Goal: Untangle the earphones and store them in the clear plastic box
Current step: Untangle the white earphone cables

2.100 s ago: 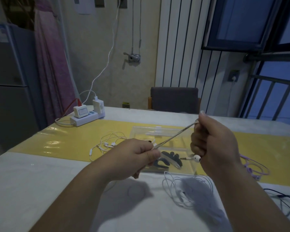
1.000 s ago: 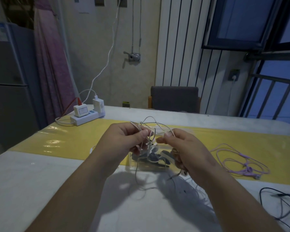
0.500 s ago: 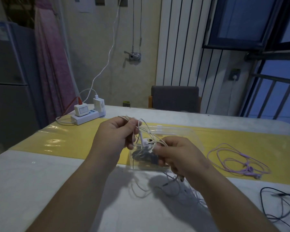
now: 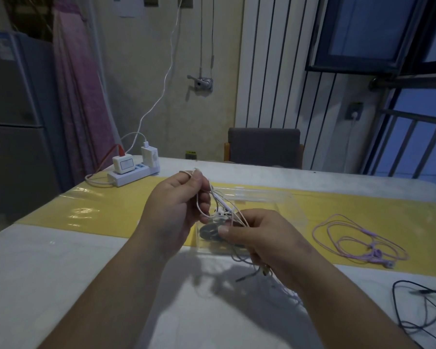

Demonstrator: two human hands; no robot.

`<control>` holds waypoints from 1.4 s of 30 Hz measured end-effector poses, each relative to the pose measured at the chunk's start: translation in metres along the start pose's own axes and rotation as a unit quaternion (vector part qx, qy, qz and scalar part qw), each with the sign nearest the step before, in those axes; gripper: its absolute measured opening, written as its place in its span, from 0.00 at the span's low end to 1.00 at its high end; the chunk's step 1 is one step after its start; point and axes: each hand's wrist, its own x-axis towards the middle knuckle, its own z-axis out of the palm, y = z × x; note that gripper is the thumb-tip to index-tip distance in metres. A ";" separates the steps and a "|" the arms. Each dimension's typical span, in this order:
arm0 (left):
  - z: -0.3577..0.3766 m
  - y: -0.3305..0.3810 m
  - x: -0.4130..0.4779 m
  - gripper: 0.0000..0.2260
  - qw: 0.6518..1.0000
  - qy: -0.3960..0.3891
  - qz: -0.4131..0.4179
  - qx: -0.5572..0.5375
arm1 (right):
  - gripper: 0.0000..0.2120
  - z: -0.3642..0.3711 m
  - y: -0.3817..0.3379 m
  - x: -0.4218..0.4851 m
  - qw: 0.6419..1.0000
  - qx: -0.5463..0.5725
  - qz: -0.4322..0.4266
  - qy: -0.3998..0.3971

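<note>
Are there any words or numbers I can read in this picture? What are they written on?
No text here can be read.
fridge sticker: print too blurred to read.
sheet of paper high on the wall: cut off by the frame, too blurred to read.
charger screen: nothing legible.
white earphones and clear plastic box: no writing shows.

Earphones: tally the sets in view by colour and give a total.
White earphones: 1
Purple earphones: 1
Black earphones: 2, one inside the clear plastic box, one loose at far right
Total: 4
</note>
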 end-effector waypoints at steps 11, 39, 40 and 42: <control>-0.011 0.003 0.013 0.21 0.971 0.121 -0.005 -0.206 | 0.23 -0.028 -0.007 0.000 0.992 -0.035 -0.082 0.094; -0.010 0.003 0.011 0.13 0.946 -0.002 -0.015 -0.325 | 0.12 -0.048 -0.009 -0.001 0.996 -0.011 -0.040 0.083; -0.012 0.003 0.012 0.12 0.948 0.007 -0.014 -0.318 | 0.11 -0.048 -0.009 -0.001 0.995 -0.035 -0.042 0.089; -0.014 0.001 0.014 0.12 0.954 0.041 -0.015 -0.295 | 0.11 -0.047 -0.008 -0.002 0.992 -0.082 -0.041 0.090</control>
